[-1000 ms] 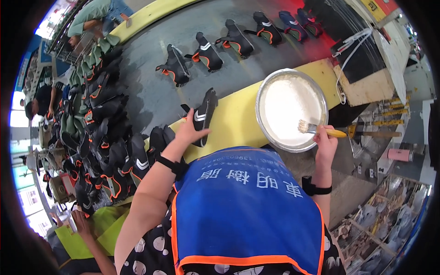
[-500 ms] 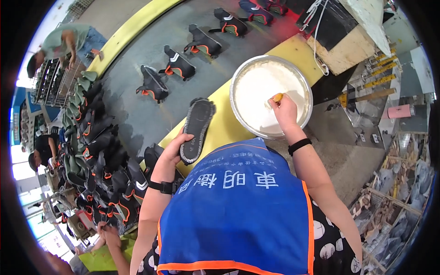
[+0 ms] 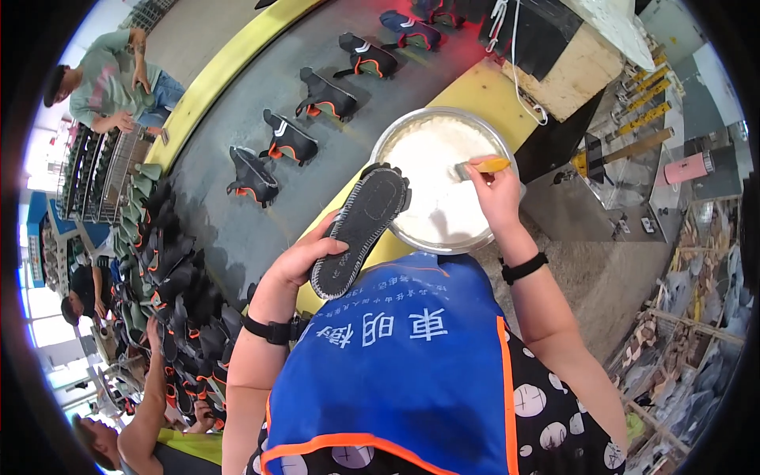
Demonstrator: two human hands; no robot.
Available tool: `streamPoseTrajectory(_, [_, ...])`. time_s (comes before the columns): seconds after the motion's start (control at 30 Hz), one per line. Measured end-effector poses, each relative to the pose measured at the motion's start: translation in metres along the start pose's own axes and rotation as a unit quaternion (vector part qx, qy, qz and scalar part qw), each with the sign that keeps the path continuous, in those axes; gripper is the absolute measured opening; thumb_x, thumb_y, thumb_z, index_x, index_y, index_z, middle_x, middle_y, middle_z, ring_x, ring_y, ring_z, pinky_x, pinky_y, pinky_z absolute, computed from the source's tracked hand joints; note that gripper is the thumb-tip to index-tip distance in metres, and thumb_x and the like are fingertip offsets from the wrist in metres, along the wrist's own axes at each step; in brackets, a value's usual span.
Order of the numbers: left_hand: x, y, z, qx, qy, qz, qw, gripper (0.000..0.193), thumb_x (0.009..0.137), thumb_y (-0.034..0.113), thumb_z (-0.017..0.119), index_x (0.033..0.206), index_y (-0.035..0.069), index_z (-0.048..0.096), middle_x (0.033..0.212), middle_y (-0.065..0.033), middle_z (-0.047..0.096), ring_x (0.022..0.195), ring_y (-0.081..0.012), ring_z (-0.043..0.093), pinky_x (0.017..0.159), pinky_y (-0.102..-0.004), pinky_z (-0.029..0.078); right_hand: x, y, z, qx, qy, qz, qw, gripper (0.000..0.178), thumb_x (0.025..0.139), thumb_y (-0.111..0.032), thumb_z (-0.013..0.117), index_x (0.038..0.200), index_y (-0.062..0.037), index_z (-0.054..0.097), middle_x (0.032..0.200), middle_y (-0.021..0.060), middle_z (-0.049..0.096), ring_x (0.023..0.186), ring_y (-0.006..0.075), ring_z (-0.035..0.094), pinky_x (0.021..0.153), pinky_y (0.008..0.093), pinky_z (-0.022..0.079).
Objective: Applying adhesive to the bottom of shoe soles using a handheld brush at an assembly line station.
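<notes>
Black and seemingly uncoated yet, the shoe sole (image 3: 356, 229) faces up in our left hand's (image 3: 305, 257) grip above the yellow ledge's (image 3: 491, 99) near edge; our right hand (image 3: 499, 198) pinches the brush (image 3: 492, 165) over the bowl (image 3: 431, 244).

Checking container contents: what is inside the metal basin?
The metal basin holds white material, with the right hand holding a brush over it, contact unclear. Its bottom is hidden; the black shoe covers part of its left side.
</notes>
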State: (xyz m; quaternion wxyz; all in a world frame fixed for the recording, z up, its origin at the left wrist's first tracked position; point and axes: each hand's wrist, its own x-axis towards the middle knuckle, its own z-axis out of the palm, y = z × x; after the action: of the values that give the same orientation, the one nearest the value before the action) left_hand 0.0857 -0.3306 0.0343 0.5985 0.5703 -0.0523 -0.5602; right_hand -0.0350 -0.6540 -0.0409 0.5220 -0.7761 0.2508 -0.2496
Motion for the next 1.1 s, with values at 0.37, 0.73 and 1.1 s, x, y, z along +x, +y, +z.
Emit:
streamPoseTrajectory(0.37, [0.031,0.030,0.028,0.061,-0.075,-0.078,0.992,0.075,0.079,0.014,0.062,0.148,0.002,0.034,0.128,-0.0129,0.057,0.111,-0.0169,0.059,0.094,-0.0291,0.050,-0.007,-0.091,-0.011,-0.001,-0.212,-0.379,0.901,0.013,0.079,-0.018,0.073,0.092,-0.0149,0.073,0.091,0.0014,0.066,0.087,0.0217,0.063,0.078,0.0345,0.046])
streamPoseTrajectory(0.73, [0.017,0.022,0.016,-0.008,-0.094,-0.069,0.993,0.079,0.079,0.016,0.063,0.150,0.002,0.032,0.134,-0.0134,0.054,0.119,-0.0177,0.055,0.100,-0.0293,0.046,0.002,-0.073,-0.004,0.102,-0.116,-0.173,0.973,0.010,0.084,-0.014,0.074,0.091,-0.0064,0.073,0.086,0.0075,0.066,0.078,0.0222,0.064,0.073,0.0311,0.050])
streamPoseTrajectory(1.1, [0.015,0.008,0.004,0.013,-0.066,-0.007,0.998,0.083,0.076,0.012,0.063,0.151,0.001,0.029,0.135,-0.0122,0.053,0.120,-0.0193,0.054,0.102,-0.0307,0.044,-0.003,-0.076,0.014,0.055,-0.047,-0.077,0.994,0.016,0.089,-0.017,0.070,0.086,-0.0038,0.061,0.069,0.0067,0.061,0.059,0.0154,0.059,0.057,0.0283,0.046])
